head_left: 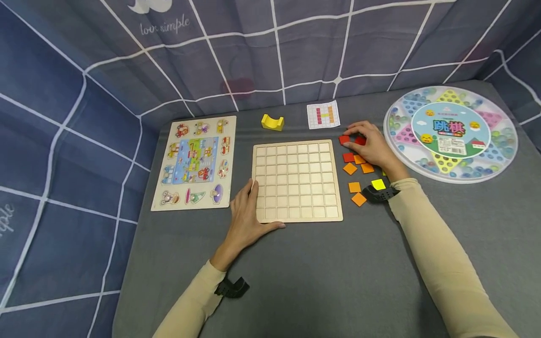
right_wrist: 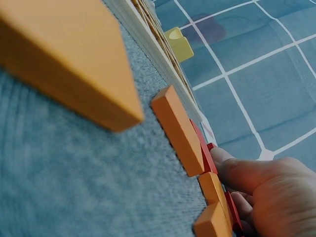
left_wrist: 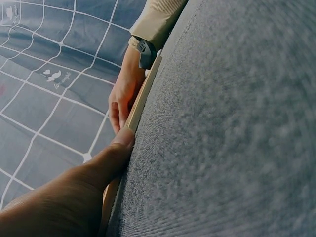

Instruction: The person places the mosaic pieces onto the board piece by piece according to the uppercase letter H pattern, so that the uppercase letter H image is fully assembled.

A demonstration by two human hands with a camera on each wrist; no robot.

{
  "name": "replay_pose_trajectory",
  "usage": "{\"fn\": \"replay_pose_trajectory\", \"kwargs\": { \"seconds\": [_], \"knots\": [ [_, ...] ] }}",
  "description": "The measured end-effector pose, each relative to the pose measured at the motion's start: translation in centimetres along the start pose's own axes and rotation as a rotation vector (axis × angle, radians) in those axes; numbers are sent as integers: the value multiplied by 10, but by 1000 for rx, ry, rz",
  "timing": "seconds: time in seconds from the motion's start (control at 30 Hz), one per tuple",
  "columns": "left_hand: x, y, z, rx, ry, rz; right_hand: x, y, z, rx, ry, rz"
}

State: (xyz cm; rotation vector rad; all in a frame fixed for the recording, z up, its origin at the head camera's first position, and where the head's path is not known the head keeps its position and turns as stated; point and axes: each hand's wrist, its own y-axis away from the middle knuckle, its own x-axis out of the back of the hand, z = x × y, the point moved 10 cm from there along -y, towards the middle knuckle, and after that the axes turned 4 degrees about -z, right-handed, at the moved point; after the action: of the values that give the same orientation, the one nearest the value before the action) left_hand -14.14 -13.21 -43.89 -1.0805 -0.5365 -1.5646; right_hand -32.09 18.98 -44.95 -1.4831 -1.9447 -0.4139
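Note:
A square wooden grid board (head_left: 297, 182) lies flat in the middle of the table. My left hand (head_left: 245, 213) rests at its lower left corner, fingers fairly straight along the left side and thumb along the near edge; the thumb also shows on the board's edge in the left wrist view. To the right of the board, my right hand (head_left: 372, 146) pinches a red tile (head_left: 344, 140) between thumb and fingers. Another red tile (head_left: 360, 140) is partly under that hand. Close by lie a red tile (head_left: 348, 157), several orange tiles (head_left: 350, 169) and a yellow tile (head_left: 378, 184).
Behind the board are a yellow curved block (head_left: 272, 123) and a pattern card (head_left: 323, 115) with colored squares. A wooden picture puzzle (head_left: 192, 162) lies at the left. At the right is a round Chinese checkers box (head_left: 451, 134). A dark checked curtain (head_left: 253, 51) hangs behind the table.

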Motion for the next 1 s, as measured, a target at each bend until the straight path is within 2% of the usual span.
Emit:
{"fn": "replay_pose_trajectory", "kwargs": {
  "seconds": [0.33,0.57,0.77,1.0],
  "knots": [
    [1,-1,1,-9,-23,-7,10,4,-7,-14,-21,94],
    [2,1,0,6,-31,-14,17,3,-17,-1,10,150],
    [3,2,1,5,-32,-13,14,0,-40,67,9,166],
    [1,2,-1,24,-30,-31,-5,-2,-78,135,-35,151]
  ]
}}
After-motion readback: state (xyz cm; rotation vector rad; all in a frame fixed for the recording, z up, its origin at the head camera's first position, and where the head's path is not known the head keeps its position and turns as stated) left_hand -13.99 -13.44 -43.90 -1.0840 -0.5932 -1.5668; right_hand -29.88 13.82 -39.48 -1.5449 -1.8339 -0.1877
